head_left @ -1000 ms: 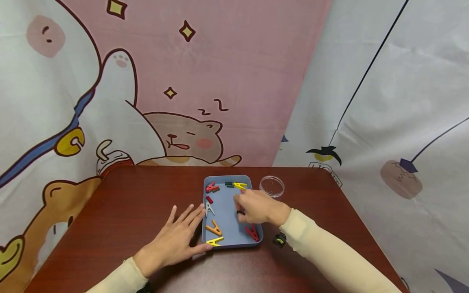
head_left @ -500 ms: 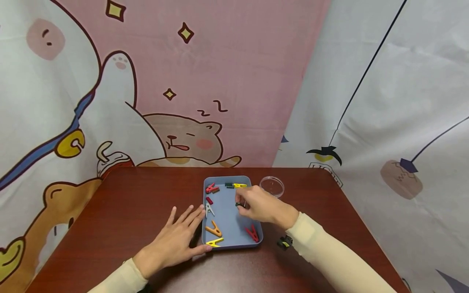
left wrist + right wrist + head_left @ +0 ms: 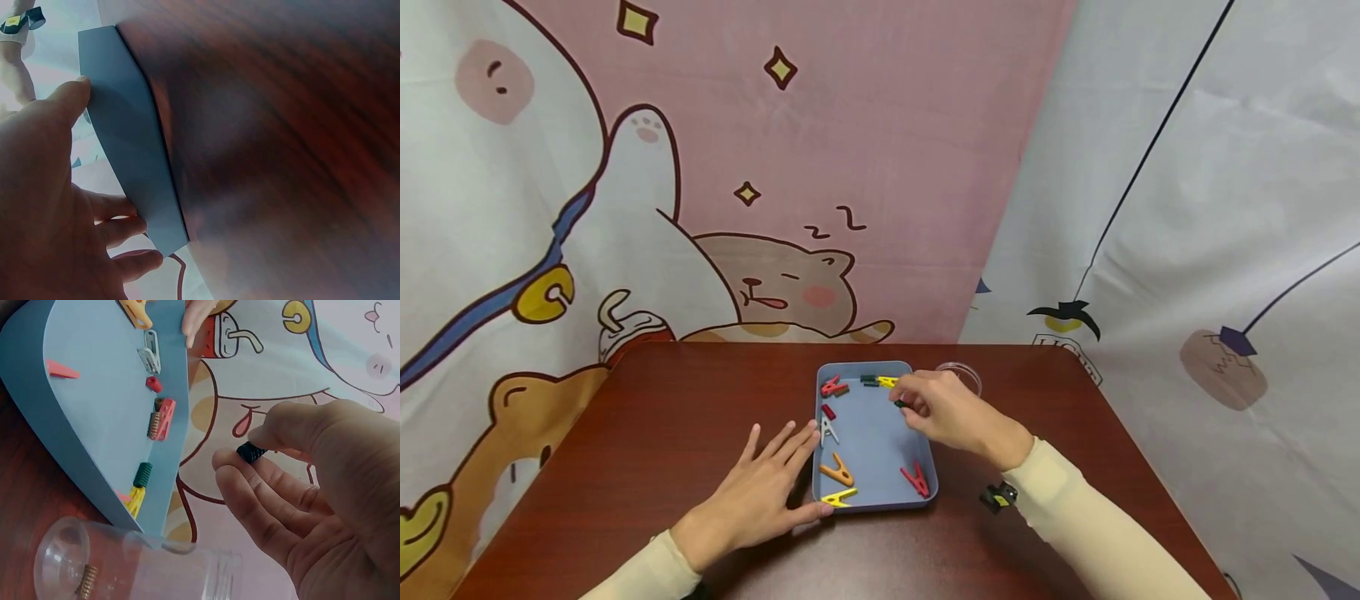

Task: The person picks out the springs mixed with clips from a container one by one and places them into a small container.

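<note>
Brown table (image 3: 715, 387); dark spring (image 3: 249, 452) in right grip (image 3: 957, 410)

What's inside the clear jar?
One brown ridged piece shows inside the clear jar, near its base. The right wrist view cuts off part of the jar, and in the head view the right hand covers some, perhaps hiding more.

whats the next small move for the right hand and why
Probably carry the dark green spiral piece over the clear jar and release it: the right hand pinches it, and the jar, beside the tray, holds a brownish spiral piece.
</note>
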The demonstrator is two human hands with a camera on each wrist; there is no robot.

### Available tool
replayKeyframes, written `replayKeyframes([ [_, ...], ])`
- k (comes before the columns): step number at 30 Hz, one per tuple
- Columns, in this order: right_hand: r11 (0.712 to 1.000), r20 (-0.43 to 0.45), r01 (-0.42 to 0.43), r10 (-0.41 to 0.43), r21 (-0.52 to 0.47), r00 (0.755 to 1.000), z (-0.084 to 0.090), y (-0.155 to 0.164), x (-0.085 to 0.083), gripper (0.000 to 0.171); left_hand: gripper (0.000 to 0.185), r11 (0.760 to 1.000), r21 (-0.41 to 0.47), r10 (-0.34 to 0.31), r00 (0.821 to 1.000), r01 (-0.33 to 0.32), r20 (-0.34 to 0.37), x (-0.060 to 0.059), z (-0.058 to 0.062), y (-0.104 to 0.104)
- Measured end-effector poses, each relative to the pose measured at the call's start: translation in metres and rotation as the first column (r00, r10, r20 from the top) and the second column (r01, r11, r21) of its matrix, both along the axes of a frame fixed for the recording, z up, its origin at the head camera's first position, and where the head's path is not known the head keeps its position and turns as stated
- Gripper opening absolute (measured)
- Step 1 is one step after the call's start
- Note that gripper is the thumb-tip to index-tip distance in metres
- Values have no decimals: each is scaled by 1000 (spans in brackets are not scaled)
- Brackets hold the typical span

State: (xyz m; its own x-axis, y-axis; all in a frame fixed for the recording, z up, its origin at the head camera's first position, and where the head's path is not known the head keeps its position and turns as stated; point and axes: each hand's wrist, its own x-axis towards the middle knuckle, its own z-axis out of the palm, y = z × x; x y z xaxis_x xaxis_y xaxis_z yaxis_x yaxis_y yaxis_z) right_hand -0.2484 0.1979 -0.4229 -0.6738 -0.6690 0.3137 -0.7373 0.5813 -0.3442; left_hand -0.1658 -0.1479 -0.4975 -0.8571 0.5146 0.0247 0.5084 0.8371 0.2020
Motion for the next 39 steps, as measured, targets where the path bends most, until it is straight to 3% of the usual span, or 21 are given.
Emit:
replayKeyframes([
  [6, 999, -45, 34, -33, 13, 998, 8, 12, 4, 35, 112, 1000, 2, -7, 1000, 7, -7, 0, 0, -1],
  [9, 998, -21, 65, -65, 14, 998, 11, 17, 6, 39, 112, 1000, 7, -10, 1000, 10, -7, 0, 0, -1],
  [13, 996, 20, 89, -88, -32, 996, 14, 24, 5, 39, 112, 1000, 6, -10, 1000, 10, -5, -1, -2, 0],
  [23, 983, -29, 118, -124, -141, 992, 11, 45, 3, 38, 113, 1000, -1, -12, 1000, 12, -16, 1, 0, 0],
  [30, 967, -116, 205, -223, -152, 968, 9, 56, 1, 34, 113, 1000, -1, -9, 1000, 9, -5, 2, 2, 0],
  [39, 938, -44, 314, -323, -149, 945, 4, 70, -5, 36, 113, 1000, 0, -3, 1000, 3, -9, 2, 2, -1],
])
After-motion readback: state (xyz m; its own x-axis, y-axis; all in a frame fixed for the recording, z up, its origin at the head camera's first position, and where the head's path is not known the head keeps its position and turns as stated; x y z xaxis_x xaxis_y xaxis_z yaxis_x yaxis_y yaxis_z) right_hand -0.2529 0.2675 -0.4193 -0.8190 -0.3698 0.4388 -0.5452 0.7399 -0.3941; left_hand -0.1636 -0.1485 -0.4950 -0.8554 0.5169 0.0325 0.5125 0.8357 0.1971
